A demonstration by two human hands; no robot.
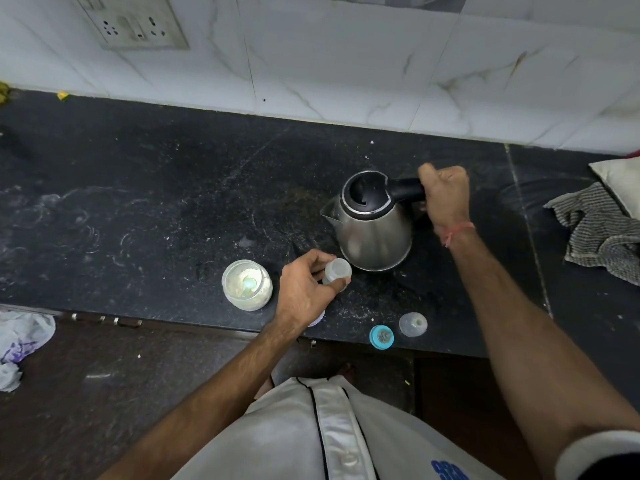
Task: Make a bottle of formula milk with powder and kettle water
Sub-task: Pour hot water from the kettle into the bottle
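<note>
Clear plastic, the bottle (337,270) stands on the worktop (173,202) just in front of the kettle (372,223), your left hand (306,285) curled round it. Your right hand (445,192) grips the kettle's handle. The narrow mouth could let hot water splash your fingers.
</note>
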